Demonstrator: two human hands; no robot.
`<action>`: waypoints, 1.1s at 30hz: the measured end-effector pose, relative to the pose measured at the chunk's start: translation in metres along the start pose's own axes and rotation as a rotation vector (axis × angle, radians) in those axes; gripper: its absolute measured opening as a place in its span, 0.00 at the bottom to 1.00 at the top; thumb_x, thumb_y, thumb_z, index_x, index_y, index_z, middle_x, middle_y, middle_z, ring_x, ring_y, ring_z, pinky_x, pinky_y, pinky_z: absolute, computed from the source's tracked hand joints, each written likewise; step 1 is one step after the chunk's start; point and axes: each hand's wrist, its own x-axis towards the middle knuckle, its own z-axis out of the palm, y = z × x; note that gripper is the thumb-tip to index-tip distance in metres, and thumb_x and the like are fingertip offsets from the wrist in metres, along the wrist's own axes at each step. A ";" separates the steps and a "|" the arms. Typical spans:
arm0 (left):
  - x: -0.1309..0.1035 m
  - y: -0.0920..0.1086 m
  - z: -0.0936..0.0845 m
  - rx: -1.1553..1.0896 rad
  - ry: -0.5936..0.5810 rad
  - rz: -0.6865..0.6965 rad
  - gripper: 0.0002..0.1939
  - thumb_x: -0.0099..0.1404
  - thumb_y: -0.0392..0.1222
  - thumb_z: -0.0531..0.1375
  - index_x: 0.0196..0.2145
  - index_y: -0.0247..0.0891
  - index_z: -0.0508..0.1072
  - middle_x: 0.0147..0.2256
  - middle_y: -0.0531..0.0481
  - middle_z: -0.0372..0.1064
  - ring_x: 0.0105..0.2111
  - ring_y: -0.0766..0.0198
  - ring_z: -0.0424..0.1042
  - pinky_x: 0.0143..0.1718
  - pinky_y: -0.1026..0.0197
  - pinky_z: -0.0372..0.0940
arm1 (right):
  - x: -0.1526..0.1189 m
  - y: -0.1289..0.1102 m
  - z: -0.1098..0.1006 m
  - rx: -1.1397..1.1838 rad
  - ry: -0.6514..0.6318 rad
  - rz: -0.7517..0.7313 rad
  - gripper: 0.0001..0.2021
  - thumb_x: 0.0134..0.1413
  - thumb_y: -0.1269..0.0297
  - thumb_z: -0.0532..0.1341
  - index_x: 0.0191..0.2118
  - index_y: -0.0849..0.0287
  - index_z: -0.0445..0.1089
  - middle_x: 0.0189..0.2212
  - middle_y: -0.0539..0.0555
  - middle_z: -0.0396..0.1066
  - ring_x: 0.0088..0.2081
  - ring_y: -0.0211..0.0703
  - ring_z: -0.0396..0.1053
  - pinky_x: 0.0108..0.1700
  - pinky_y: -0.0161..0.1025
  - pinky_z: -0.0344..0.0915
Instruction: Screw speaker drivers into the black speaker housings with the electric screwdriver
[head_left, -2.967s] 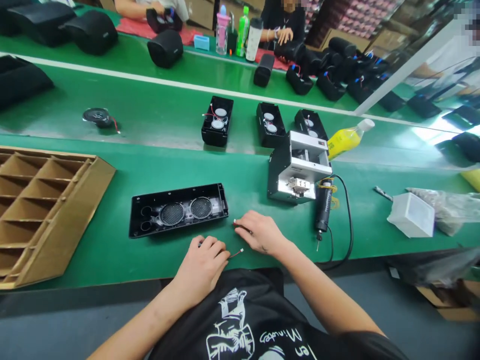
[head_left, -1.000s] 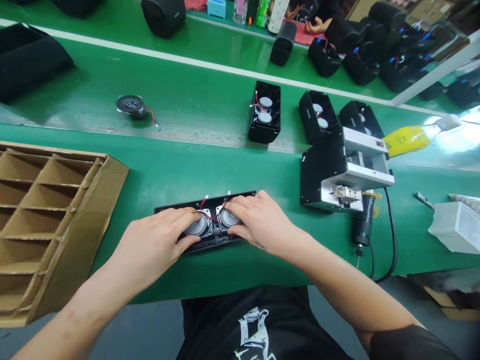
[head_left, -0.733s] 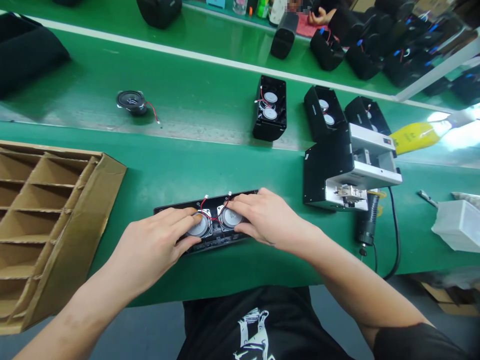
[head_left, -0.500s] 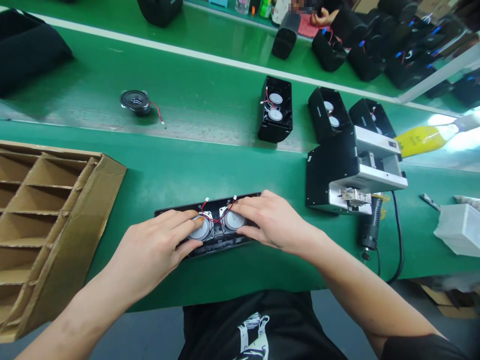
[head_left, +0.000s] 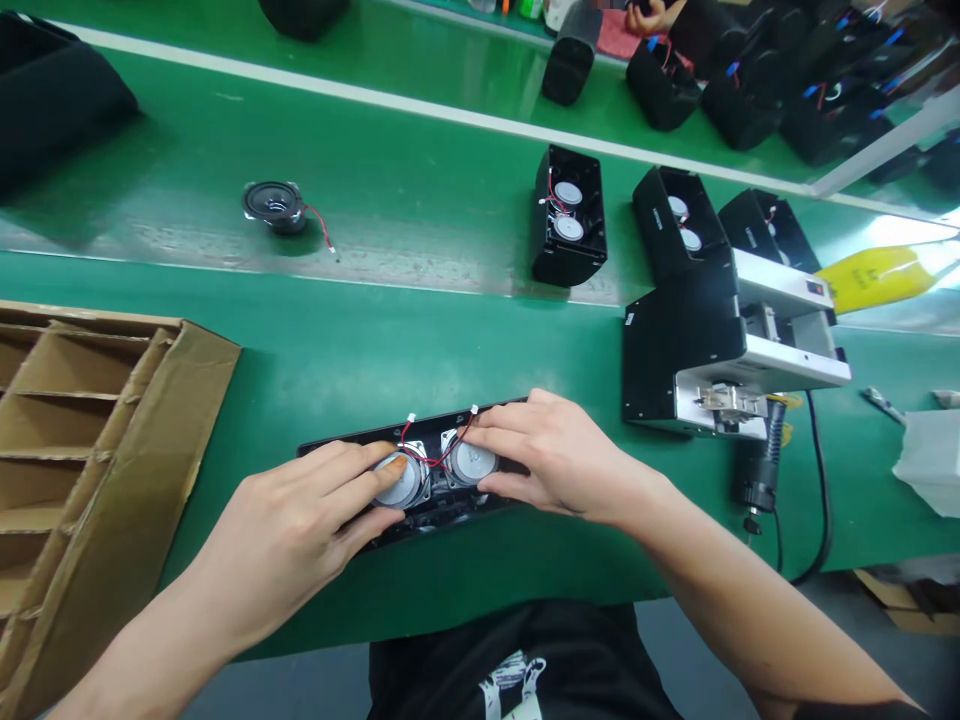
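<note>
A long black housing (head_left: 442, 510) lies slightly tilted on the green bench before me. Two round silver-backed speakers sit side by side in it, the left speaker (head_left: 401, 482) and the right speaker (head_left: 474, 460). Red and black wires cross between them, and white plugs stick up past the housing's far edge. My left hand (head_left: 315, 520) has its fingers and thumb closed round the left speaker. With fingers above and thumb below, my right hand (head_left: 555, 455) grips the right speaker. Both ends of the housing are partly covered by my hands.
A cardboard divider box (head_left: 180, 430) stands at left. Beyond the housing are a loose speaker (head_left: 274, 203) and a black box with two speakers (head_left: 570, 215). At right are a black-and-silver machine (head_left: 690, 350), a power screwdriver (head_left: 761, 470) and a yellow bottle (head_left: 874, 278). A person's hand (head_left: 656, 18) shows far off.
The view has shifted a little, so the scene's items appear slightly displaced. Both hands keep their places on the two speakers.
</note>
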 end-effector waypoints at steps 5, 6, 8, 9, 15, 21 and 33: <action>0.003 -0.003 -0.002 -0.139 0.033 -0.065 0.12 0.77 0.48 0.68 0.54 0.44 0.84 0.51 0.48 0.86 0.47 0.54 0.86 0.55 0.56 0.76 | 0.001 0.002 0.000 0.045 -0.017 0.008 0.22 0.71 0.53 0.74 0.61 0.63 0.80 0.56 0.60 0.84 0.50 0.54 0.82 0.44 0.47 0.61; 0.003 -0.003 -0.003 -0.178 0.039 -0.086 0.12 0.76 0.48 0.69 0.54 0.46 0.84 0.52 0.50 0.86 0.48 0.55 0.86 0.56 0.57 0.75 | 0.002 0.001 -0.001 0.045 -0.028 0.015 0.22 0.71 0.53 0.74 0.60 0.63 0.79 0.55 0.60 0.84 0.50 0.54 0.82 0.44 0.48 0.61; 0.003 -0.003 -0.008 -0.256 0.051 -0.140 0.15 0.74 0.49 0.71 0.56 0.50 0.85 0.52 0.52 0.87 0.49 0.55 0.86 0.59 0.59 0.74 | 0.002 0.000 -0.002 0.045 -0.043 0.021 0.22 0.72 0.53 0.73 0.60 0.64 0.79 0.54 0.60 0.84 0.51 0.55 0.82 0.44 0.48 0.62; 0.002 -0.002 -0.012 -0.288 0.063 -0.181 0.16 0.73 0.50 0.72 0.57 0.51 0.85 0.52 0.53 0.87 0.49 0.56 0.86 0.59 0.60 0.74 | 0.002 -0.001 -0.004 0.045 -0.043 0.020 0.22 0.72 0.53 0.73 0.61 0.65 0.79 0.54 0.60 0.84 0.52 0.55 0.82 0.45 0.48 0.63; -0.006 0.010 -0.040 -0.704 0.211 -0.695 0.22 0.67 0.57 0.74 0.55 0.48 0.88 0.50 0.47 0.87 0.42 0.55 0.86 0.42 0.65 0.80 | 0.002 -0.013 -0.018 0.011 0.183 0.032 0.13 0.80 0.61 0.64 0.59 0.63 0.79 0.52 0.56 0.85 0.46 0.48 0.81 0.44 0.46 0.66; 0.007 0.030 -0.031 -1.366 0.351 -0.977 0.28 0.64 0.64 0.73 0.53 0.43 0.89 0.56 0.42 0.85 0.58 0.42 0.83 0.53 0.55 0.83 | 0.027 -0.031 -0.036 0.372 0.511 -0.005 0.08 0.78 0.68 0.66 0.53 0.65 0.81 0.43 0.54 0.86 0.43 0.39 0.81 0.48 0.35 0.72; -0.004 0.042 -0.003 -1.561 0.318 -1.009 0.29 0.68 0.61 0.72 0.61 0.44 0.85 0.68 0.41 0.77 0.70 0.36 0.72 0.68 0.45 0.75 | 0.030 -0.042 -0.043 0.512 0.479 0.078 0.04 0.73 0.69 0.70 0.41 0.57 0.80 0.35 0.48 0.83 0.35 0.36 0.77 0.42 0.33 0.68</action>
